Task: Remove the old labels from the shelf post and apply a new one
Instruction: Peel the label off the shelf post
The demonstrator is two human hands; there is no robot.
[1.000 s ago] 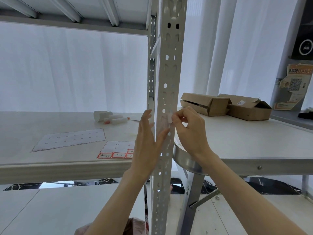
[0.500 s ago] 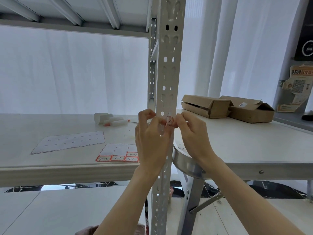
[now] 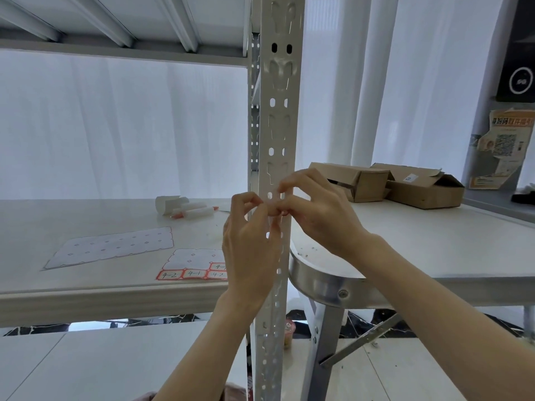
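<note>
Old label pinched between both hands at the post.

We hold the small red-edged label (image 3: 278, 210) with left hand (image 3: 250, 241) and right hand (image 3: 317, 211) against the shelf post (image 3: 279, 125); likely peeling, next discard it and fetch the label sheet (image 3: 192, 263).

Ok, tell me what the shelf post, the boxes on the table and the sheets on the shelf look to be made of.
Shelf post: seemingly painted sheet metal, pale matte grey, with punched slots and pressed keyholes.
Boxes: brown cardboard, with folded flaps and raw edges.
Sheets: thin paper, probably glossy label backing; the near one keeps red-bordered handwritten labels.
</note>
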